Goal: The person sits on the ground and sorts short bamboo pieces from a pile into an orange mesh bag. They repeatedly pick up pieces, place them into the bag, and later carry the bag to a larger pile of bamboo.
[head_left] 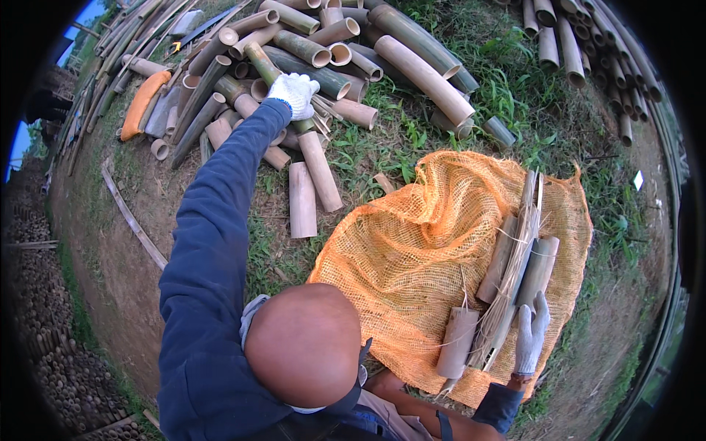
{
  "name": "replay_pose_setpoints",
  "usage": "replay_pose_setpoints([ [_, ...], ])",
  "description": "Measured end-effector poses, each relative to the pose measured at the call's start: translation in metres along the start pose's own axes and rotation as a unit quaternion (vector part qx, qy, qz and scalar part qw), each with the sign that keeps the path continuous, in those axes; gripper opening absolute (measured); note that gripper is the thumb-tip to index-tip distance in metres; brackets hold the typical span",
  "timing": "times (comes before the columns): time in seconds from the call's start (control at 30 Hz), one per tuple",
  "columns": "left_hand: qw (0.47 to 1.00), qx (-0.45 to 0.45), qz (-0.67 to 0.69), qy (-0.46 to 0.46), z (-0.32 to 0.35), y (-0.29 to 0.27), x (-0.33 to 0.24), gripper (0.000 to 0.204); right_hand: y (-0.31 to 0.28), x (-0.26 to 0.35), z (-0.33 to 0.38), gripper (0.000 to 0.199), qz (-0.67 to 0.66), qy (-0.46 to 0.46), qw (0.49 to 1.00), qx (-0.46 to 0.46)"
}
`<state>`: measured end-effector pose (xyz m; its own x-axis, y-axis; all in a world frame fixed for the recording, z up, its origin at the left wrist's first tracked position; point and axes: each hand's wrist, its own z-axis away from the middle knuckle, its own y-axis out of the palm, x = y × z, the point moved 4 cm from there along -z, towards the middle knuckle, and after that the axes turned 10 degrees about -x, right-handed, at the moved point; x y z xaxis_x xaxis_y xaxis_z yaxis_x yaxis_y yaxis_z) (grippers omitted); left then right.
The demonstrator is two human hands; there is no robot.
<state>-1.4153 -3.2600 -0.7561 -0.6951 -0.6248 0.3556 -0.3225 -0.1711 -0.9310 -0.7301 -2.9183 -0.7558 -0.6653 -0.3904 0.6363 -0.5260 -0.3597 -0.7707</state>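
At the pile of cut bamboo tubes, my left hand [294, 95] in a white knit glove has its fingers curled around a greenish bamboo tube [262, 63]. Its fingertips are partly hidden. On an orange mesh sack [397, 250] spread on the ground lie several short bamboo pieces and a sheaf of split bamboo strips [507, 287], with thin ties around them. Stretched fingers of my gloved right hand [531, 336] rest by the lower end of one bamboo tube [539, 270] there. Another short tube [458, 342] lies at the sack's near edge.
Two pale bamboo tubes [302, 200] lie at the pile's near side. An orange bundle [145, 105] sits left of the pile. More bamboo is stacked at the far right [572, 51] and far left. Grass [500, 103] and bare soil surround the sack.
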Motion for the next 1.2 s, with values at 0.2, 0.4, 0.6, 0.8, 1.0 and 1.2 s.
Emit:
replay_pose_setpoints([
  [0.2, 0.988, 0.109, -0.093, 0.054, 0.004, 0.009, -0.003, 0.058, -0.014, 0.03, -0.007, 0.055, -0.045, -0.043, 0.998, -0.032],
  [0.4, 0.976, -0.066, -0.051, 0.2, 0.028, -0.028, -0.005, 0.04, -0.024, 0.033, 0.009, 0.054, -0.092, -0.038, 0.995, -0.028],
  [0.6, 0.925, -0.262, 0.12, 0.247, 0.036, -0.136, -0.102, 0.035, -0.039, 0.067, 0.001, 0.054, -0.137, -0.051, 0.989, -0.023],
  [0.8, 0.673, 0.033, 0.737, 0.059, 0.063, -0.19, -0.304, 0.059, -0.02, 0.125, -0.004, 0.062, -0.281, -0.04, 0.959, -0.002],
  [1.0, 0.419, 0.273, 0.866, 0.006, 0.134, -0.225, -0.42, 0.077, 0.022, 0.132, 0.022, 0.074, -0.216, 0.009, 0.976, 0.038],
  [1.2, 0.693, -0.006, 0.674, 0.255, 0.087, -0.164, -0.377, 0.087, -0.019, 0.035, -0.002, 0.074, -0.27, 0.14, 0.951, -0.045],
])
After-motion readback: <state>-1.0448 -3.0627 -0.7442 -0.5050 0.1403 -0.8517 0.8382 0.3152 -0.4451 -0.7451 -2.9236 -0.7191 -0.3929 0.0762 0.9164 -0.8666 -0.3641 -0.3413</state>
